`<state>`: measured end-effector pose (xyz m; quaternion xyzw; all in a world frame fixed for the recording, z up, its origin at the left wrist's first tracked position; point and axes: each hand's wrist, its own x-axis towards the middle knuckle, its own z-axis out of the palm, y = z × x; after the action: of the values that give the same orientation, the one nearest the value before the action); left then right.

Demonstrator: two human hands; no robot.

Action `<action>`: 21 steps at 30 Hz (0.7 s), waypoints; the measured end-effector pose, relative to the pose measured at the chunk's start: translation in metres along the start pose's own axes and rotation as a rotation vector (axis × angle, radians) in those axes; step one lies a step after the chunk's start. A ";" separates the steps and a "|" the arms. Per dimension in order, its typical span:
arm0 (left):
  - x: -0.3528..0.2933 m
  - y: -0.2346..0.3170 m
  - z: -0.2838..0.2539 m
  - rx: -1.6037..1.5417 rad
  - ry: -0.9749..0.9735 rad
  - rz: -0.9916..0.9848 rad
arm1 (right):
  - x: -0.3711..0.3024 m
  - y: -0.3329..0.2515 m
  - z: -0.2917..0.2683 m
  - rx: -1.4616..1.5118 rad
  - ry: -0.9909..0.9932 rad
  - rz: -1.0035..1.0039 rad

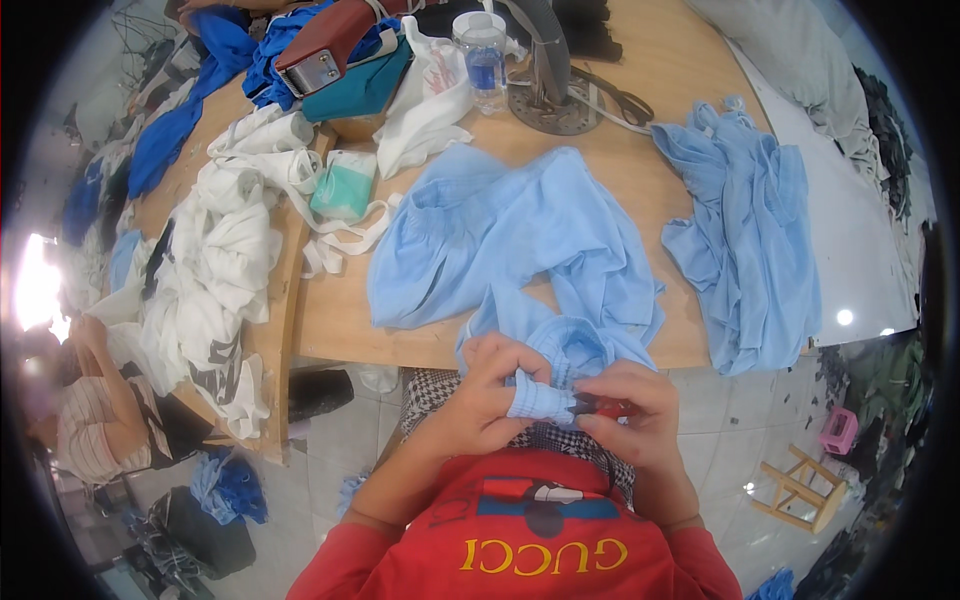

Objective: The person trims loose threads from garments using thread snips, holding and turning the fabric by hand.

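Note:
Light blue trousers (500,235) lie crumpled on the table, and one leg hangs over the front edge toward me. My left hand (495,385) is closed on the gathered, elastic-looking cuff (540,398) of that leg. In my right hand (637,412) are small thread snips (603,406) with a red handle and a dark tip. The tip touches or nearly touches the cuff's right side. My fingers cover much of the snips, so how far the blades are apart is hidden.
Another light blue garment pile (745,240) lies to the right. White garments (215,260) heap at the left beside a wooden strip (285,330). At the back are a clear plastic jar (482,65), a round metal stand (550,105) and a dark red device (325,55). A wooden stool (800,490) stands on the floor.

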<state>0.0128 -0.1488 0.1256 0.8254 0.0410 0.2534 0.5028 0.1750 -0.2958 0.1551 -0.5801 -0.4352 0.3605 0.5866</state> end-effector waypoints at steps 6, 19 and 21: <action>0.002 0.004 -0.001 0.036 0.053 0.012 | -0.008 -0.001 0.011 -0.272 0.092 -0.193; -0.003 0.000 -0.005 0.122 0.005 -0.012 | 0.001 -0.006 0.017 -0.378 0.190 -0.206; -0.006 -0.001 -0.004 0.072 -0.019 -0.018 | 0.002 0.000 0.013 -0.409 0.225 -0.286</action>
<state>0.0060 -0.1469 0.1244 0.8450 0.0525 0.2394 0.4753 0.1635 -0.2892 0.1549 -0.6555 -0.5086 0.1117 0.5469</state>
